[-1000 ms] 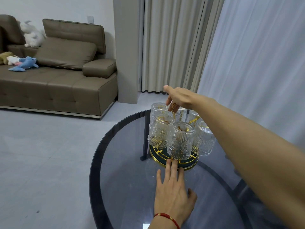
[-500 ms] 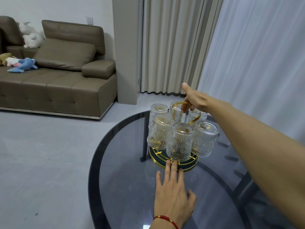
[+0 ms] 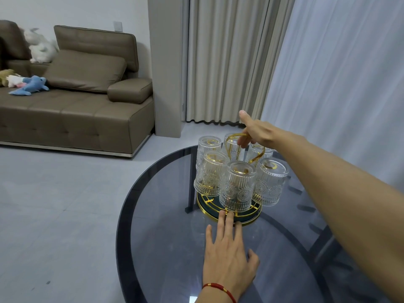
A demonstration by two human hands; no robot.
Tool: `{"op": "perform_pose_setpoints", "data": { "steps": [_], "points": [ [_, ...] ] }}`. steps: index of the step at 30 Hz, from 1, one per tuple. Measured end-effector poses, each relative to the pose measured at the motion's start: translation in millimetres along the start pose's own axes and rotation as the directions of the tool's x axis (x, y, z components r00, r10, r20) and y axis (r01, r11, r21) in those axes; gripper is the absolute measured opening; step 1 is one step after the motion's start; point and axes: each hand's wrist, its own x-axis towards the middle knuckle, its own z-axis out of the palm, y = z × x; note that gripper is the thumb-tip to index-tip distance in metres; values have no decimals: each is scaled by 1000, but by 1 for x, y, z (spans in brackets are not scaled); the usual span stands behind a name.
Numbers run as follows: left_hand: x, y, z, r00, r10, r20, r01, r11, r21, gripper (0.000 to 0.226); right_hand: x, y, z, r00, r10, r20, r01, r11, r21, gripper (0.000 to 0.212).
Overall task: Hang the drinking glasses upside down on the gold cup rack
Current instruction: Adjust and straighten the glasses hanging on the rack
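The gold cup rack [image 3: 259,154] stands on a dark round base [image 3: 203,201] on the smoked-glass table [image 3: 166,241]. Several ribbed clear drinking glasses hang on it upside down, among them a front glass [image 3: 238,186], a left one [image 3: 209,176] and a right one [image 3: 271,182]. My right hand [image 3: 256,132] reaches over the glasses from the right, its fingers curled round the top of the rack's gold loop handle, thumb sticking out. My left hand [image 3: 227,254] lies flat on the table with its straight fingertips touching the base's front rim.
The table's dark curved edge [image 3: 122,226] runs close on the left, with grey floor beyond. A brown sofa [image 3: 76,110] with plush toys [image 3: 30,85] stands at the far left. Beige curtains [image 3: 223,62] and a sheer white curtain [image 3: 338,73] hang behind the table.
My right hand has shifted right from the back-left glass to the gold loop handle, which now shows. My left hand has stayed at the base.
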Motion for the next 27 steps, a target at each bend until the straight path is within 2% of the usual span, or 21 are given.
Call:
{"op": "perform_pose_setpoints", "data": {
  "steps": [5, 8, 9, 11, 12, 13, 14, 16, 19, 23, 27],
  "points": [
    [0, 0, -1, 1000, 1, 9, -1, 1000, 3, 75, -10, -3, -2, 999, -51, -16, 50, 999, -15, 105],
    [0, 1, -1, 1000, -1, 6, 1, 1000, 3, 75, -24, -11, -7, 960, -168, -224, 169, 986, -18, 93],
    [0, 1, -1, 1000, -3, 0, 3, 1000, 0, 75, -31, -16, -8, 914, -234, -332, 238, 971, -26, 86],
    [0, 1, -1, 1000, -3, 7, 3, 1000, -13, 76, -45, -25, -11, 769, -373, -519, 400, 914, -65, 67],
    [0, 1, -1, 1000, -3, 14, 3, 1000, -21, 76, -53, -30, -10, 704, -433, -563, 472, 877, -85, 59],
    [1, 1, -1, 1000, -5, 16, 5, 1000, -31, 76, -61, -34, -7, 672, -480, -564, 522, 847, -99, 55],
    [1, 0, -1, 1000, -7, 19, 7, 999, -38, 76, -70, -38, -2, 671, -521, -527, 549, 827, -119, 56],
    [2, 0, -2, 1000, -4, 31, 6, 999, -41, 75, -84, -44, 11, 755, -553, -352, 526, 832, -177, 63],
    [1, 0, -1, 1000, -2, 30, 3, 999, -38, 75, -89, -45, 28, 870, -476, -131, 419, 852, -313, 74],
    [1, 0, -1, 1000, 3, 9, -3, 999, -43, 74, -82, -43, 38, 915, -388, -112, 316, 861, -399, 77],
    [2, 0, 1, 1000, 0, -7, 0, 999, -42, 74, -79, -41, 44, 929, -339, -147, 279, 904, -324, 70]
  ]
}}
